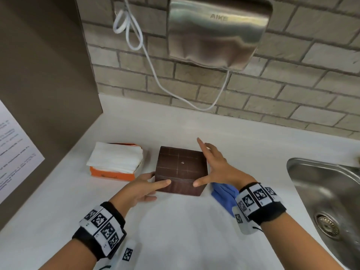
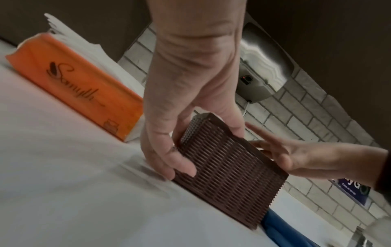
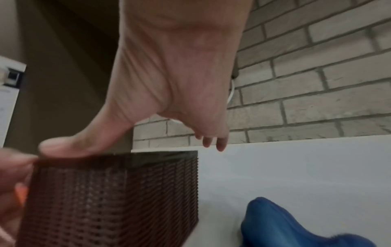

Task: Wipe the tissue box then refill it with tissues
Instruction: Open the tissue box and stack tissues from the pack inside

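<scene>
The left hand (image 1: 140,187) grips the brown box (image 1: 181,170) at its left side; the right hand (image 1: 216,168) touches its right edge with straight, spread fingers. The box stands on a white counter (image 1: 185,230), between the tissues (image 1: 116,160) and a blue cloth (image 1: 224,193). Behind is a brick wall (image 1: 292,90) with a dryer (image 1: 218,32); at right, a sink (image 1: 327,191).

Two bare forearms, no sleeves. Black wristband (image 1: 101,228) on left wrist, wrapped with white band of square black-and-white coded markers; further white tag with single marker hanging below. Matching black wristband (image 1: 261,203) on right wrist, same marker band, white tag and thin black cable at underside. Left hand (image 1: 140,189) and right hand (image 1: 216,166) ungloved.
</scene>
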